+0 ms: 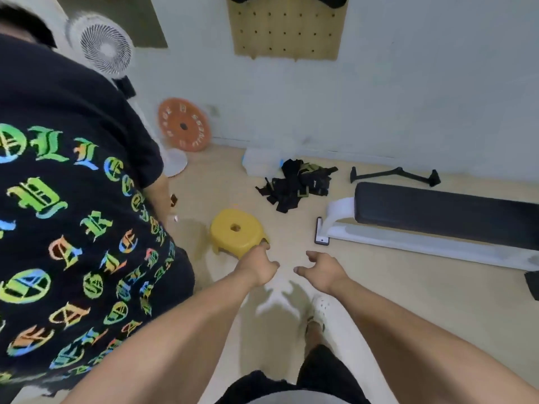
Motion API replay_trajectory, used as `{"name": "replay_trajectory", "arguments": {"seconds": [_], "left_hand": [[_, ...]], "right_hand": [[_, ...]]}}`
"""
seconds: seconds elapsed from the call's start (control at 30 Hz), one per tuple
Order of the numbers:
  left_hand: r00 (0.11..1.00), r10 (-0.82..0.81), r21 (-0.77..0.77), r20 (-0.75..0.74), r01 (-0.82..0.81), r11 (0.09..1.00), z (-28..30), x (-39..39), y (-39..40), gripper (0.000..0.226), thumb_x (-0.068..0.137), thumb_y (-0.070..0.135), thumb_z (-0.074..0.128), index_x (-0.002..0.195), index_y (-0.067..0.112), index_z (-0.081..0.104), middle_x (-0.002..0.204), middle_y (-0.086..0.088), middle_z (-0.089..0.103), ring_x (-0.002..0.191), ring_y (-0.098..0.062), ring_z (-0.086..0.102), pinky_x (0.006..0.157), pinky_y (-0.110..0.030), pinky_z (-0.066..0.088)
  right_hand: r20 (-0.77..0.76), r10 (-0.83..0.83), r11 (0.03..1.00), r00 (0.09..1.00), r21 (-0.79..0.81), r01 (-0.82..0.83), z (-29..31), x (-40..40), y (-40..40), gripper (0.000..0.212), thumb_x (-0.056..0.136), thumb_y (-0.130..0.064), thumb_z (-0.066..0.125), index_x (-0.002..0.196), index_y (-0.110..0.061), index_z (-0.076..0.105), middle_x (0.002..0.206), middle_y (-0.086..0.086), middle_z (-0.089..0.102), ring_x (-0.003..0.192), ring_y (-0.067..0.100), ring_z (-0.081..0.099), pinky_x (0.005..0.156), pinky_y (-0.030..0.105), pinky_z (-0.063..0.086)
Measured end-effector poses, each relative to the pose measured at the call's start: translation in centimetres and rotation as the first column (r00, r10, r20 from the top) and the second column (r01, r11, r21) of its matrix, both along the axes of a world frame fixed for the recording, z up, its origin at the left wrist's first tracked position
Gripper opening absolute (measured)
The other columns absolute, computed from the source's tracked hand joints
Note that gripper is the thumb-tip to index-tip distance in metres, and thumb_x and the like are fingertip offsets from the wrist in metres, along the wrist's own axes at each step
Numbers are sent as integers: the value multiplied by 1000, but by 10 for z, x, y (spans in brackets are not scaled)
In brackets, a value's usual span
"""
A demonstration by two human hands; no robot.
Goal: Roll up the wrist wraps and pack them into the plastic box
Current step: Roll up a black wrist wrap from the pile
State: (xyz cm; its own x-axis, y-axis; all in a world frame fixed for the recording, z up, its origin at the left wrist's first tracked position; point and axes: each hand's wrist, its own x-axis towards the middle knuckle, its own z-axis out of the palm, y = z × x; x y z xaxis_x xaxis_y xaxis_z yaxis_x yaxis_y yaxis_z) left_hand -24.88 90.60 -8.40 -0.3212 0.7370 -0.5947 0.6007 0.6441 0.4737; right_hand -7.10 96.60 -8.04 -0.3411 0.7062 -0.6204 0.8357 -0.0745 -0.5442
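Observation:
A heap of black wrist wraps (296, 185) lies on the beige floor near the far wall. Just left of the heap, against the wall, stands the clear plastic box (261, 163). Both my arms reach forward over the floor. My left hand (258, 265) hangs at the near right edge of a yellow stool (235, 230), fingers loosely curled, holding nothing. My right hand (319, 269) is beside it, fingers spread and relaxed, empty. Both hands are well short of the wraps.
Another person in a black printed shirt (73, 214) fills the left side. A black padded bench (443, 211) on a white frame lies at the right, with a phone (320, 231) beside it. An orange weight plate (183, 126) and a fan (102, 45) stand by the wall.

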Motion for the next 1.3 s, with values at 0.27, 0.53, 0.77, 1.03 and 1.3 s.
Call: {"name": "replay_trajectory", "arguments": {"seconds": [0.27,0.53,0.77,1.03,1.3], "left_hand": [[989,150,-38,1,-150,988,-9,-37,148,63,101,31,58,158,18,35,152,-7,51,133,-27,54,101,-31,48],[960,279,-81,-12,-279,957,-9,-52,239,62,99,35,60,155,19,38,142,-11,59,143,-30,44,116,-40,36],[955,294,-65,-21,-295,953,-8,-60,291,65,94,39,60,154,22,39,147,-6,55,135,-30,51,115,-47,38],[962,271,-37,16,-270,962,-8,-69,329,60,100,29,59,155,18,37,148,-7,53,117,-24,58,89,-25,42],[966,251,-53,58,-248,967,-24,-100,341,61,100,30,59,156,18,36,149,-6,49,127,-23,53,101,-27,43]], "right_hand": [[5,189,981,982,30,-189,-6,-41,178,76,95,-45,68,158,-18,37,151,6,53,133,23,54,106,32,44],[36,343,938,939,37,-344,4,-66,289,74,98,-43,65,160,-18,33,158,7,45,140,28,48,113,38,42],[49,357,929,933,83,-360,3,-69,340,75,96,-47,65,160,-23,34,158,3,45,139,26,50,111,36,43],[69,332,939,941,73,-337,0,-77,371,76,97,-45,65,161,-21,32,160,4,43,142,28,47,113,37,43],[74,349,935,934,35,-352,-9,-107,384,76,97,-41,65,161,-17,31,163,5,38,147,25,40,117,36,35]]}}
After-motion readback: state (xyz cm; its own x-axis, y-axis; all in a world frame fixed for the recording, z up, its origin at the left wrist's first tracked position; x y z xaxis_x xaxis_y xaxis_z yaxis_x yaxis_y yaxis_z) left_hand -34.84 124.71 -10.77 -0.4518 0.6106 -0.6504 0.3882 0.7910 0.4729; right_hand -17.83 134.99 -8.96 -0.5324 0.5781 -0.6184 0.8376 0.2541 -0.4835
